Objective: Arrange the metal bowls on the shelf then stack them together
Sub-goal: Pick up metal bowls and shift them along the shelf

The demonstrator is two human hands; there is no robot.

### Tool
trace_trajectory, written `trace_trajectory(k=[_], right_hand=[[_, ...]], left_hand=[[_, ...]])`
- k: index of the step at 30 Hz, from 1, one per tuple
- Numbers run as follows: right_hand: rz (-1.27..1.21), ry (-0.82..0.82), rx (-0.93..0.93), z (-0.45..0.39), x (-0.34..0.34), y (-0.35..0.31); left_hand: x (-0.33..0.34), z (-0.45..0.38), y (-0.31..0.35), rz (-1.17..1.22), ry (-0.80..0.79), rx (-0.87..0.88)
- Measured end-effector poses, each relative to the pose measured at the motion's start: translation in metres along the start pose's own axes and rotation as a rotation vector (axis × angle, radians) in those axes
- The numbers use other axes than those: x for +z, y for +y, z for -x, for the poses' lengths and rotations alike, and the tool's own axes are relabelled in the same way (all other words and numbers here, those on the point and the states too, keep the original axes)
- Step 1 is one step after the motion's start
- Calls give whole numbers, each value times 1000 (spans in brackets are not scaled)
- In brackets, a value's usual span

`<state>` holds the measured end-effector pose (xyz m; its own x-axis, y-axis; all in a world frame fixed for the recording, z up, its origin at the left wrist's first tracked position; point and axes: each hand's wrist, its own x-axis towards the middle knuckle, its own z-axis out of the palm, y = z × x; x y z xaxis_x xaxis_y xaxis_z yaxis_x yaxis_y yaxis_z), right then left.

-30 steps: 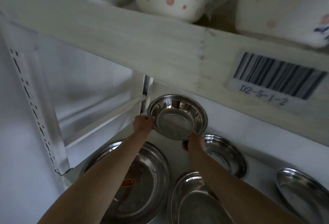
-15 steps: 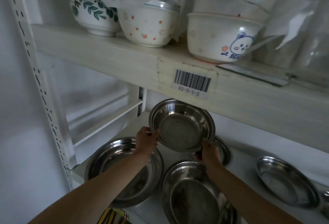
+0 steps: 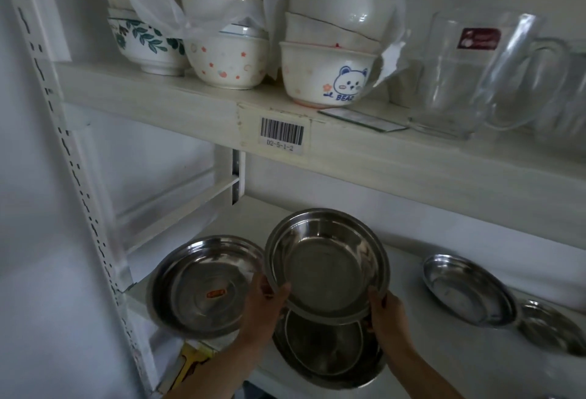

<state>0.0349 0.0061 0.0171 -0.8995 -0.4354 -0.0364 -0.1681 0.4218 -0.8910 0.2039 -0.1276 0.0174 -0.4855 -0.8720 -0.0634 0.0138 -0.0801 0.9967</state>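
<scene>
Left hand (image 3: 264, 306) and right hand (image 3: 388, 313) pinch opposite rims of tilted steel bowl (image 3: 326, 264). Risk: slick rim slips, bowl clangs onto larger bowl (image 3: 323, 354) directly beneath grip.

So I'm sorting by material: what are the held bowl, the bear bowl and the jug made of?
Held bowl: apparently stainless steel, shiny grey with reflections. Bear bowl: likely glazed ceramic, opaque glossy white with printed bear. Jug: clear glass or possibly plastic, see-through.

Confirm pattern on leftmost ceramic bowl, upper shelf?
Dark green leaf sprigs on white: leftmost ceramic bowl, clearest in head view.
</scene>
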Motion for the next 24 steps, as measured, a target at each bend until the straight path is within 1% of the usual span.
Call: trace_trajectory(k=[5, 11, 16, 21, 24], right_hand=[[82, 24, 1, 19, -2, 25], [116, 54, -7, 34, -4, 38], [125, 94, -38, 38, -2, 45], [172, 143, -20, 38, 2, 60], [137, 173, -20, 41, 4, 64]], left_hand=[[-3, 14, -25, -90, 57, -22], [-3, 33, -39, -186, 149, -26], [3, 45, -50, -141, 162, -30], [6, 49, -61, -173, 187, -11], [7, 49, -65, -201, 215, 10]])
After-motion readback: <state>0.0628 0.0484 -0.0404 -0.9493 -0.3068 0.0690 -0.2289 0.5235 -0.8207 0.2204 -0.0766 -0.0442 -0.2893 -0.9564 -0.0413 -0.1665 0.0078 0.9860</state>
